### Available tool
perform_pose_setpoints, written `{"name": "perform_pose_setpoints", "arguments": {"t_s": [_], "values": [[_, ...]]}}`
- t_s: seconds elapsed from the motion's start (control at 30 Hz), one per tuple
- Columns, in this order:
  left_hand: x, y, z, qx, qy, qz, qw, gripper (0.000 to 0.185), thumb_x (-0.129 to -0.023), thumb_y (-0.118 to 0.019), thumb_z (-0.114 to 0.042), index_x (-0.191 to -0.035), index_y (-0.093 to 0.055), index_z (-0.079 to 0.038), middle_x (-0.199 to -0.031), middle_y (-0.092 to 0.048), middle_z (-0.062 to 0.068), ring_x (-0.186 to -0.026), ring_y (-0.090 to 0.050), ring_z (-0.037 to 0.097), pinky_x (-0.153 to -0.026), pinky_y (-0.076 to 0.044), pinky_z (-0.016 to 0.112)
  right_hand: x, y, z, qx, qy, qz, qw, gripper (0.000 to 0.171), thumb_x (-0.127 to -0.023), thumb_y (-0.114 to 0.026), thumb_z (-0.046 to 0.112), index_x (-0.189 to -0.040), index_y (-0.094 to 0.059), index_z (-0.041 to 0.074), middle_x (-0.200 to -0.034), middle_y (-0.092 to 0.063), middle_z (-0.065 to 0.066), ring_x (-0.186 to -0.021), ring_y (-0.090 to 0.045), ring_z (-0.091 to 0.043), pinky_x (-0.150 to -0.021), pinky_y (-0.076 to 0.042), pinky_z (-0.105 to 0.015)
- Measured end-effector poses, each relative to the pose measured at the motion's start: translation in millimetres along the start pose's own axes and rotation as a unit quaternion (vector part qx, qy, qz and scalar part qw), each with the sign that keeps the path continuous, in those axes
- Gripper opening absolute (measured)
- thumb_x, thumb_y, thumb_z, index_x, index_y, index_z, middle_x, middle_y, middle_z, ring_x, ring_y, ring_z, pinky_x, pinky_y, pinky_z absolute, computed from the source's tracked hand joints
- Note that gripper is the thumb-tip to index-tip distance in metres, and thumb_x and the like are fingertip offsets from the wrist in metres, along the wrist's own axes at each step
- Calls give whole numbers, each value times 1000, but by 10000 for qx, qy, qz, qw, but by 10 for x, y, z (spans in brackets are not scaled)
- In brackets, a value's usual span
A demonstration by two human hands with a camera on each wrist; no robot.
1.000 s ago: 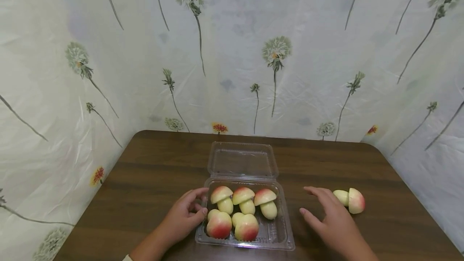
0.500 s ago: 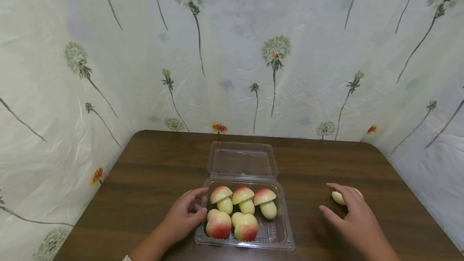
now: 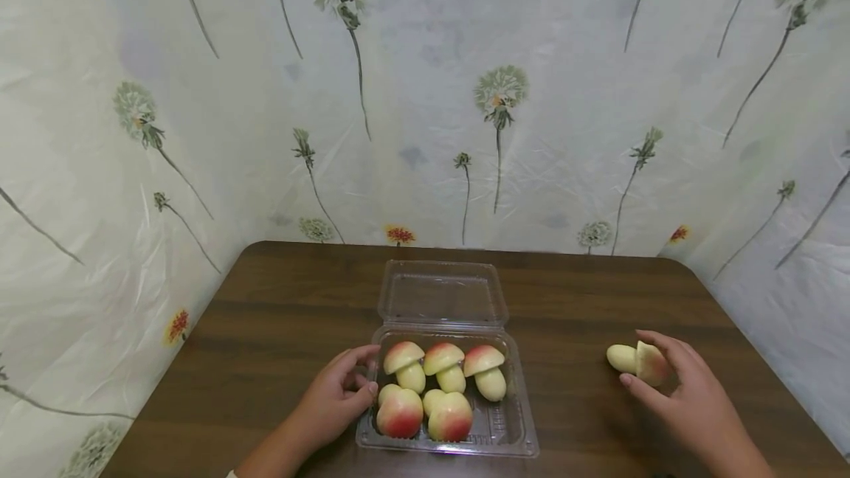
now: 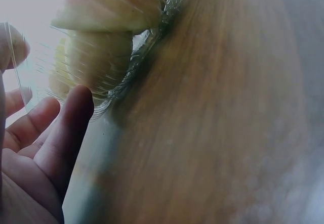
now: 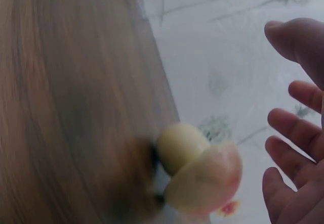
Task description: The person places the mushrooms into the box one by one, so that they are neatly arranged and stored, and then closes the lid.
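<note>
A clear plastic clamshell box [image 3: 514,430] lies with its lid folded back. Inside are several mushroom-shaped pieces [image 3: 400,417], cream with red-blushed caps. At the box's left wall, my left hand [image 3: 335,393] touches the rim with thumb and index finger; the left wrist view shows loosely extended fingers [image 4: 76,113] close against the plastic. One more mushroom-shaped piece [image 3: 623,358] lies on its side on the right, stem pointing left. Over its cap reaches my right hand [image 3: 690,397], thumb and fingers spread on either side. In the right wrist view the fingers stand apart from the piece [image 5: 202,178].
A dark brown wooden table [image 3: 299,301] bears everything, with rounded far corners. The open box lid [image 3: 443,292] stretches toward the far edge. Dandelion-patterned sheeting [image 3: 412,94] rises behind the table and at both sides.
My right hand has moved right, passing over the loose mushroom-shaped piece to its cap end, uncovering the stem. The left hand and the box have stayed in place.
</note>
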State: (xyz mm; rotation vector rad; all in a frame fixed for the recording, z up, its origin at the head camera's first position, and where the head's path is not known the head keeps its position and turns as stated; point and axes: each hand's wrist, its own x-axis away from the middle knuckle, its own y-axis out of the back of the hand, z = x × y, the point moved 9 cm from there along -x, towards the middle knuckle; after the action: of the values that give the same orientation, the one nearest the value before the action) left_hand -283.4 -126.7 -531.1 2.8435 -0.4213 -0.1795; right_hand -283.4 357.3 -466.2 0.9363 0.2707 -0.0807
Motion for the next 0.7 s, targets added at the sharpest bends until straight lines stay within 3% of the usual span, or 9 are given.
{"name": "perform_pose_setpoints", "arguments": {"t_s": [0.2, 0.27, 0.3, 0.33, 0.37, 0.43, 0.5, 0.57, 0.7], "values": [[8, 5, 6, 6, -41, -13, 10000, 52, -98, -70, -9, -148, -54, -7, -127, -53, 18, -90, -67, 12, -72, -58, 22, 16, 0, -203, -65, -153, 125, 9998, 77, -94, -80, 33, -156, -42, 5, -152, -45, -28, -136, -39, -52, -110, -35, -60], [9, 6, 2, 9, -44, 8, 10000, 53, -99, -70, -9, -148, -53, -7, -128, -53, 18, -90, -67, 12, -72, -59, 22, 17, 13, -255, 11, -162, 114, 9998, 78, -95, -79, 35, -157, -41, 7, -153, -45, -27, -137, -38, -50, -119, -31, -32], [11, 7, 3, 16, -34, 15, 10000, 53, -99, -70, -9, -148, -53, -7, -128, -53, 17, -90, -67, 11, -72, -59, 22, 21, 14, -267, -22, -140, 114, 9998, 78, -95, -79, 34, -158, -40, 6, -153, -45, -28, -138, -37, -51, -121, -29, -38], [13, 4, 7, 25, -20, 26, 10000, 53, -99, -70, -9, -149, -53, -7, -128, -52, 17, -91, -67, 11, -72, -58, 22, 31, 14, -291, -45, -157, 137, 9998, 79, -96, -78, 34, -158, -39, 6, -154, -44, -29, -139, -36, -51, -122, -26, -34], [14, 1, 9, 29, -16, 35, 10000, 53, -99, -70, -10, -149, -53, -7, -128, -52, 17, -91, -67, 12, -72, -59, 22, 37, 13, -315, -58, -178, 165, 9997, 79, -97, -77, 35, -159, -38, 5, -154, -43, -30, -141, -34, -51, -121, -23, -21], [17, -3, 10, 56, -19, 46, 10000, 53, -99, -70, -10, -149, -53, -6, -128, -52, 18, -91, -67, 12, -72, -59, 22, 44, 14, -357, -76, -212, 196, 9996, 80, -97, -76, 36, -159, -37, 4, -155, -42, -30, -143, -32, -50, -107, -16, 0], [18, -4, 13, 60, -8, 43, 10000, 53, -99, -70, -10, -149, -53, -6, -128, -52, 18, -92, -67, 12, -73, -59, 22, 54, 9, -380, -187, -220, 243, 9993, 80, -98, -75, 35, -159, -35, 2, -155, -41, -32, -146, -29, -49, -107, -16, 1], [16, -5, 10, 37, -24, 36, 10000, 52, -99, -69, -9, -148, -53, -6, -128, -52, 19, -92, -67, 12, -73, -59, 22, 55, 2, -404, -256, -232, 287, 9990, 81, -99, -75, 36, -160, -34, 2, -156, -39, -32, -148, -26, -48, -93, -11, 9], [10, 3, 10, 25, -13, 6, 10000, 52, -99, -69, -8, -148, -53, -6, -127, -52, 18, -91, -68, 11, -72, -59, 23, 63, -26, -452, -352, -239, 335, 9985, 82, -99, -74, 35, -161, -32, 1, -158, -37, -33, -150, -23, -48, -94, -11, 10]]}}
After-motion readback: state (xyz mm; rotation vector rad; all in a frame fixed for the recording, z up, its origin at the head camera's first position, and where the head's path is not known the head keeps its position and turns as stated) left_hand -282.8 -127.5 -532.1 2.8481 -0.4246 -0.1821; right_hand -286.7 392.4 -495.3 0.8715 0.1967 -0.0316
